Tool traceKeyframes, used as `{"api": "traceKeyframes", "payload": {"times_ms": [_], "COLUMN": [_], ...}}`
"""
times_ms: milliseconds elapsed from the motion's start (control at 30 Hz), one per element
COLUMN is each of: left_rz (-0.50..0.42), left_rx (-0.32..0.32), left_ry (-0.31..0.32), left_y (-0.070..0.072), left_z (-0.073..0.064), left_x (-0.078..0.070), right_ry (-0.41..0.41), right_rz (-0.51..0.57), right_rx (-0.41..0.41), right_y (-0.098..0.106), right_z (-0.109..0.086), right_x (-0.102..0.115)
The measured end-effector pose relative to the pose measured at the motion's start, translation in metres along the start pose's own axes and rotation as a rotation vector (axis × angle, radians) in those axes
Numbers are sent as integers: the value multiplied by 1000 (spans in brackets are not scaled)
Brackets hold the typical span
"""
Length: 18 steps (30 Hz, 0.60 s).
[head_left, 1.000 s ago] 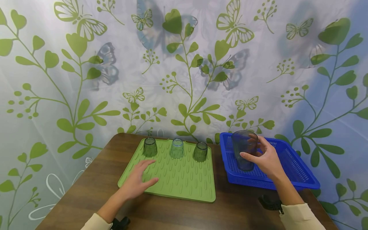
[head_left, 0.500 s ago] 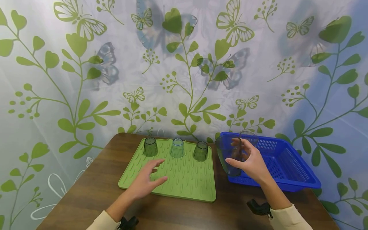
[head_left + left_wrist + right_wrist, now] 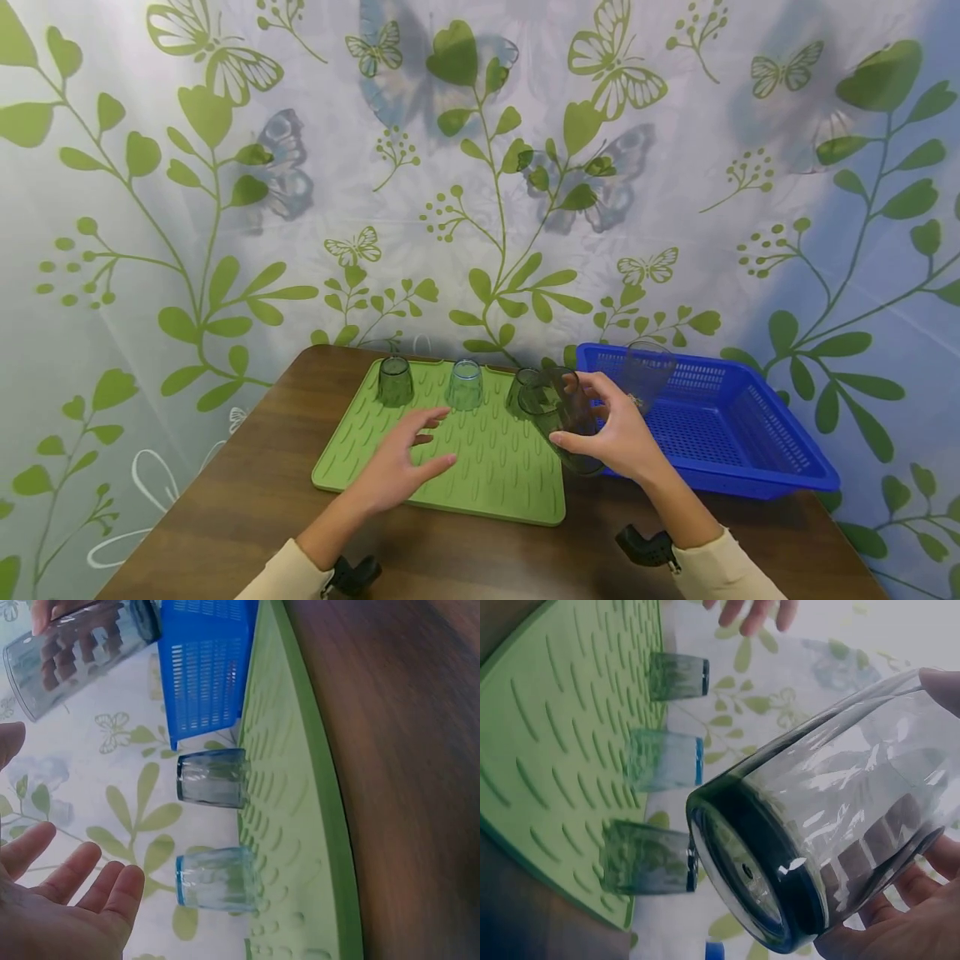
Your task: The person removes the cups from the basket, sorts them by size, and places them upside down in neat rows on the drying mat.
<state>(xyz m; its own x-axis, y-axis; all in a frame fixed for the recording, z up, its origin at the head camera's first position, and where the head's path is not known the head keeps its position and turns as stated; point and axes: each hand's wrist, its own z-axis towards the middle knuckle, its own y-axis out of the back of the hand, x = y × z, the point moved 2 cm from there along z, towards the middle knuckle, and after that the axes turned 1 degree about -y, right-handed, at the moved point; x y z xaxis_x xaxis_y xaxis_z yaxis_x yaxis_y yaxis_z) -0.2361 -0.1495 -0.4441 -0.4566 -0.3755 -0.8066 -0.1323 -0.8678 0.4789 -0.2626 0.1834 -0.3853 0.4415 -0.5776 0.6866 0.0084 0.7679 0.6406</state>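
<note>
Within the right hand [image 3: 624, 433] leans 1 tall glass [image 3: 832, 810], left hand [image 3: 396, 468] apart.

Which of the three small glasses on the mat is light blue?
The middle glass on the green mat; the left glass and right glass look darker and greyer.

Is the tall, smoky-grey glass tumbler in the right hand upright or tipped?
Tipped, not upright: the tumbler slants in the head view, rim upper left, base lower right.

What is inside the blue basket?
In the blue basket, one clear glass shows at the left. The right hand covers its lower end and the basket's front-left corner; anything there is unseen.
</note>
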Motion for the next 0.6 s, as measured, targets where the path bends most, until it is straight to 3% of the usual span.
{"api": "traceKeyframes", "payload": {"times_ms": [233, 600], "left_rz": [-81, -220], "left_rx": [35, 81], "left_ry": [-14, 42], "left_y": [-8, -19], "left_z": [7, 13], "left_x": [-7, -15], "right_ry": [43, 111], "right_rz": [-1, 28], "right_rx": [64, 131], "right_y": [-18, -38], "right_z": [3, 3], "right_x": [4, 7]}}
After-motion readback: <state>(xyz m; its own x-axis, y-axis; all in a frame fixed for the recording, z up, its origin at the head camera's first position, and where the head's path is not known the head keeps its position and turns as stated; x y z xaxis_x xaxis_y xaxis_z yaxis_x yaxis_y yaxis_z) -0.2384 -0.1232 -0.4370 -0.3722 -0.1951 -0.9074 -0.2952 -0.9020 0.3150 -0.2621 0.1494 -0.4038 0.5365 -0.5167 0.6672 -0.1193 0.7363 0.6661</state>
